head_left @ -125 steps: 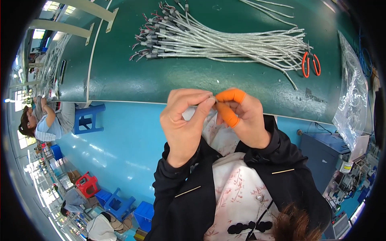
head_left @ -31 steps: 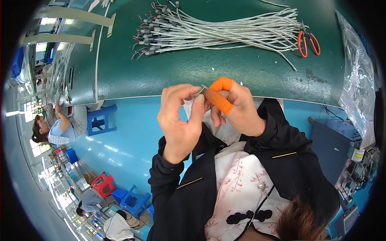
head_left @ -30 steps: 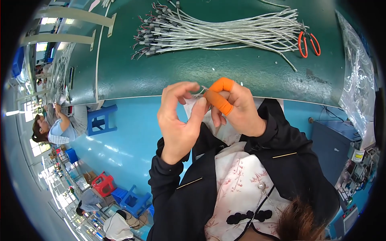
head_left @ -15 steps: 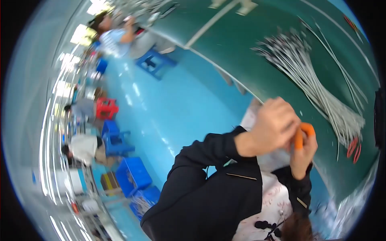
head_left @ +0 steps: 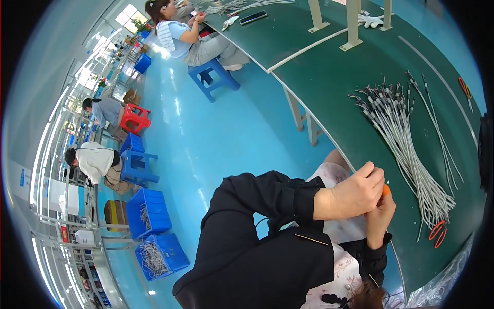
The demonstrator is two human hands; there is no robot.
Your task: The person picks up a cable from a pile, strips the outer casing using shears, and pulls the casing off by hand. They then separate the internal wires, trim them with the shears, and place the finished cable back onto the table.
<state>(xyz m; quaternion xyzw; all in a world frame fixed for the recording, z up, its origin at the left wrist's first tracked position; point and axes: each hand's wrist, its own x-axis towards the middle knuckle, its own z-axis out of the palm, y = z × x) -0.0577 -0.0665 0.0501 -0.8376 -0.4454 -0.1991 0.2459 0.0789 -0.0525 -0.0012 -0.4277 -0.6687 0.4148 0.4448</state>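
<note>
My left hand is closed, knuckles up, in front of my lap at the table's edge. Its fingers come together against my right hand, and what they pinch, if anything, is hidden. Curled in my right hand is an orange object, of which only a small part shows, so its kind is unclear. Beyond the hands, a thick bundle of grey cables with stripped far ends lies on the green table. Red-handled scissors lie at its near end.
Several loose cables and a second pair of scissors lie right of the bundle. Table-top posts and a white glove are farther back. Left, blue bins and a blue stool stand on the floor; several people sit working.
My hands have drawn closer together and slightly lower. The orange object, showing as two prongs before, is now mostly covered by my fingers. The view has shifted and sharpened.
</note>
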